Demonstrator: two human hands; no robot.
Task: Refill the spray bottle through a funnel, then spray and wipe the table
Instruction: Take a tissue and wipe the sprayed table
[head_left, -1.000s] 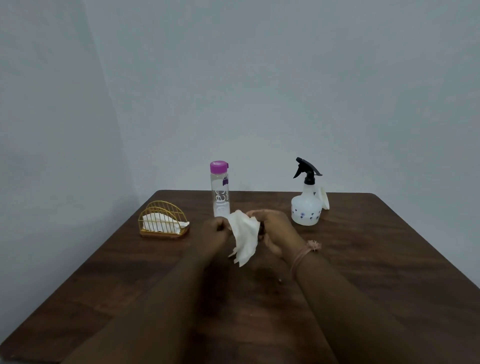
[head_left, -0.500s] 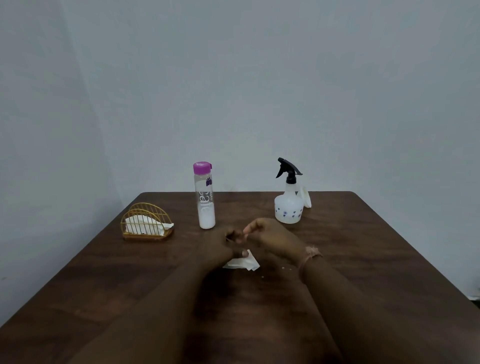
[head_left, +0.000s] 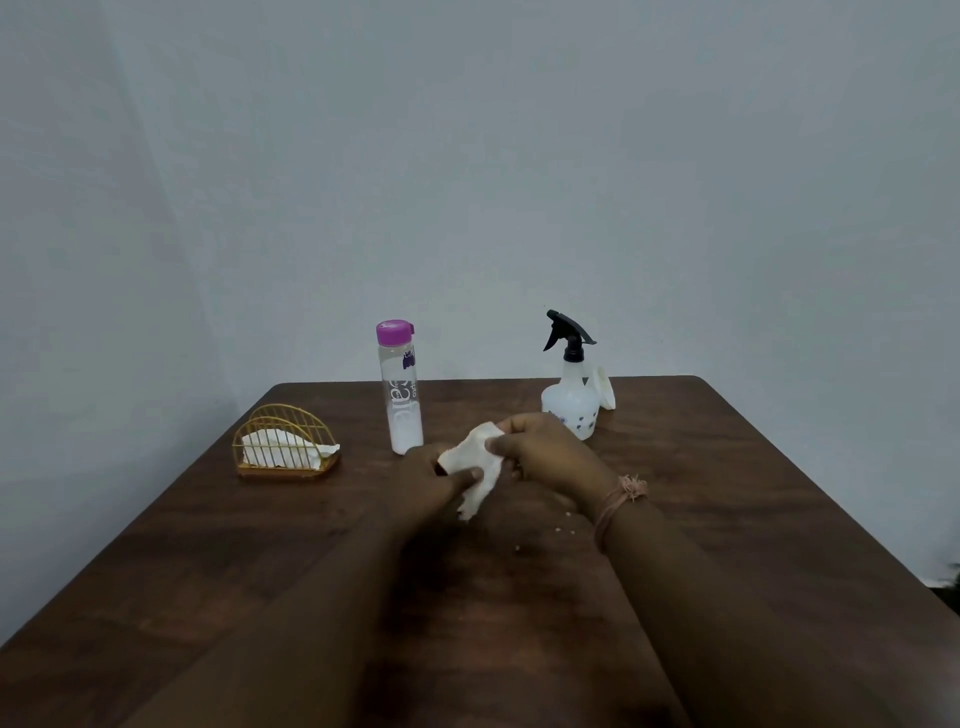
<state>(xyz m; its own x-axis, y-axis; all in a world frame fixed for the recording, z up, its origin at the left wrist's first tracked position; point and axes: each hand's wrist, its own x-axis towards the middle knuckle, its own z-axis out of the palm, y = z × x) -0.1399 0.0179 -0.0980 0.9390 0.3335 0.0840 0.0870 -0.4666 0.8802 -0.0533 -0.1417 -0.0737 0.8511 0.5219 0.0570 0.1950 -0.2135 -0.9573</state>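
Note:
A crumpled white tissue (head_left: 475, 462) is held above the middle of the dark wooden table (head_left: 727, 493). My left hand (head_left: 434, 480) grips its lower part and my right hand (head_left: 545, 452) pinches its upper edge. Behind my right hand stands the white spray bottle (head_left: 571, 395) with a black trigger head, and a white funnel (head_left: 605, 388) leans against its right side. A clear water bottle (head_left: 401, 389) with a purple cap stands upright behind my left hand.
A gold wire holder (head_left: 285, 441) with white tissues sits at the left of the table. A few small white crumbs (head_left: 558, 530) lie on the wood near my right wrist. Grey walls close off the back and left.
The tissue lay on the table under my hands half a second ago. Both hands now hold it lifted off the wood again.

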